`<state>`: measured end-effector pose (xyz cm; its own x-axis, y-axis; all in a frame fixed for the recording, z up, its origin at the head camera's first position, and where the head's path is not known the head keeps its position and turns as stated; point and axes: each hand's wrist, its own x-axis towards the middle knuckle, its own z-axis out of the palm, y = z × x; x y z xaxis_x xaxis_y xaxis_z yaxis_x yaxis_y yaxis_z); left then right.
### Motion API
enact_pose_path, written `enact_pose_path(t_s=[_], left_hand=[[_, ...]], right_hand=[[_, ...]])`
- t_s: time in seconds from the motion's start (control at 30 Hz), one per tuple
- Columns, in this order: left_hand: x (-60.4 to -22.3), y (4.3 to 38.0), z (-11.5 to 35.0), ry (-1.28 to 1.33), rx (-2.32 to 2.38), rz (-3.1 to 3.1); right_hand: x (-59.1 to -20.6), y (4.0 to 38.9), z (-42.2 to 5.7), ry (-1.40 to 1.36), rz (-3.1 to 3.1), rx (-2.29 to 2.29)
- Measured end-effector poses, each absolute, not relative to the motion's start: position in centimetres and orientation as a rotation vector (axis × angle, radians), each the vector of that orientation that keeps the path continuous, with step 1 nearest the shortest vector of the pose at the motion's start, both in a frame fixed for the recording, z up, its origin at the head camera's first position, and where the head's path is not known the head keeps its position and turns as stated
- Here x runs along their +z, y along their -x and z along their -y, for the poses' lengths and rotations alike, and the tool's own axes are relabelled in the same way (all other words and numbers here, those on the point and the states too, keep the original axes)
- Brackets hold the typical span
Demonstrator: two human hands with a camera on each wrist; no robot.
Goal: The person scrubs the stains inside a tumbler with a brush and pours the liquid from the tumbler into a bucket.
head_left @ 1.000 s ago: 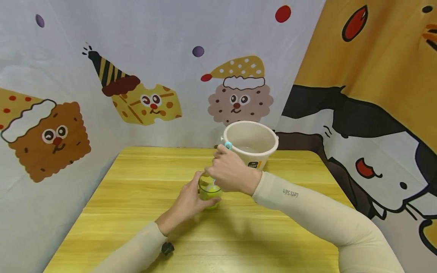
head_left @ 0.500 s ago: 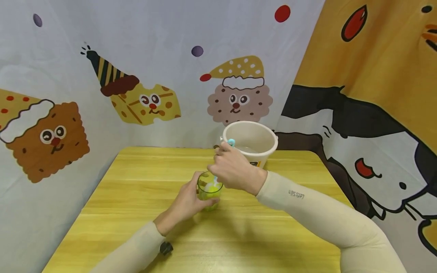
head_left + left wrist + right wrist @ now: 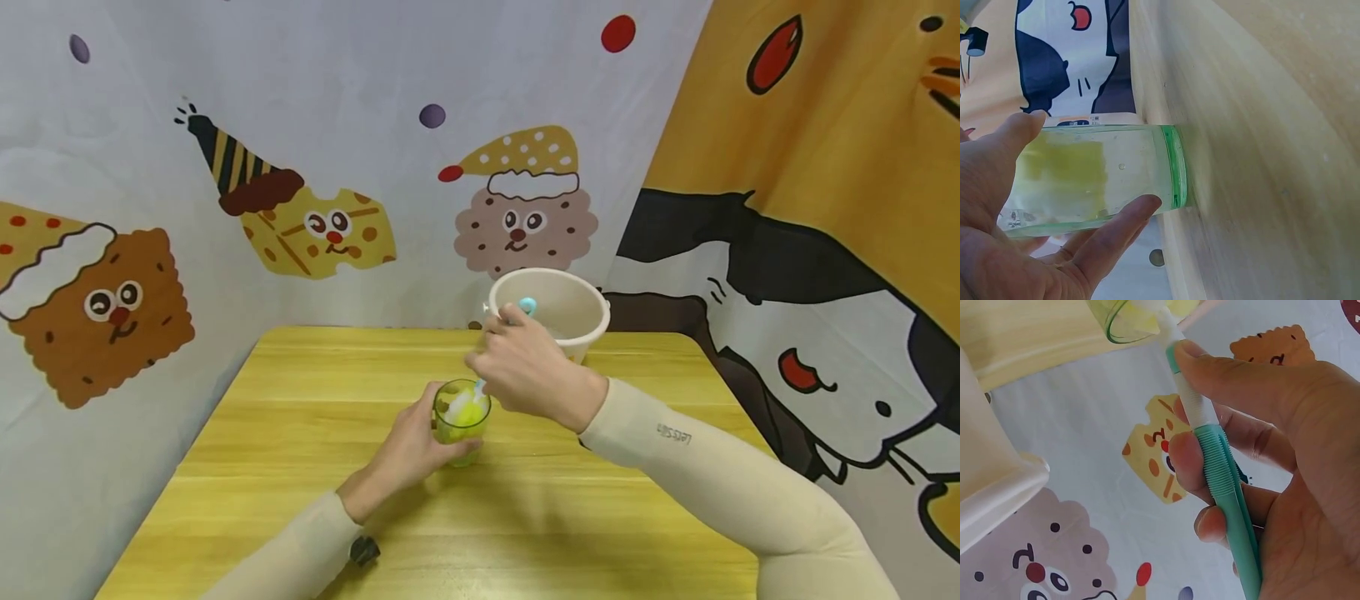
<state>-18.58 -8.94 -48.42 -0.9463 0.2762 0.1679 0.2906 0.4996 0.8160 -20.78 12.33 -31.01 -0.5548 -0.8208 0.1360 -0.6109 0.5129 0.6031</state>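
Note:
My left hand (image 3: pixel 405 448) grips a clear, green-tinted drinking glass (image 3: pixel 1138 165), thumb on one side and fingers on the other. In the left wrist view the glass's thick green base is close to the tabletop. My right hand (image 3: pixel 538 367) holds a cup brush by its teal and white handle (image 3: pixel 1221 469), fingers wrapped round the grip and thumb along the stem. The brush slants into the mouth of the glass, its yellow and white head (image 3: pixel 467 408) showing inside. The handle's light-blue end (image 3: pixel 528 306) sticks out above the right hand.
A cream bucket (image 3: pixel 581 340) stands at the back of the wooden table (image 3: pixel 322 367), just behind the right hand. A cartoon-printed cloth (image 3: pixel 337 100) hangs behind the table and along its sides. A small black object (image 3: pixel 364 551) is at the left sleeve.
My right hand has shifted right and slightly up, tilting the brush handle rightward. More of the yellow and white head shows in the glass mouth. The left hand and glass stay nearly still.

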Motion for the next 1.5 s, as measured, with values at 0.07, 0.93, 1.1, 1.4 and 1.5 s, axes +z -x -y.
enact_pose_path(t_s=[0.07,0.93,1.1,1.4,1.5], left_hand=[[-48.4,18.5,9.0,0.510,-1.473,2.707],[-48.4,18.6,8.8,0.531,-1.471,2.702],[-48.4,18.6,8.7,0.543,-1.448,2.684],[-48.3,18.6,8.6,0.528,-1.452,2.674],[-48.3,18.6,8.6,0.528,-1.457,2.677]], right_hand=[[-30.9,20.8,-12.4,-1.169,2.361,-0.694],[-29.3,20.1,-12.6,-1.207,2.255,-0.605],[-29.4,20.1,-12.3,-1.199,2.243,-0.616],[-29.8,20.7,-12.0,-1.163,2.246,-0.602],[-30.0,20.9,-11.9,-1.158,2.249,-0.598]])
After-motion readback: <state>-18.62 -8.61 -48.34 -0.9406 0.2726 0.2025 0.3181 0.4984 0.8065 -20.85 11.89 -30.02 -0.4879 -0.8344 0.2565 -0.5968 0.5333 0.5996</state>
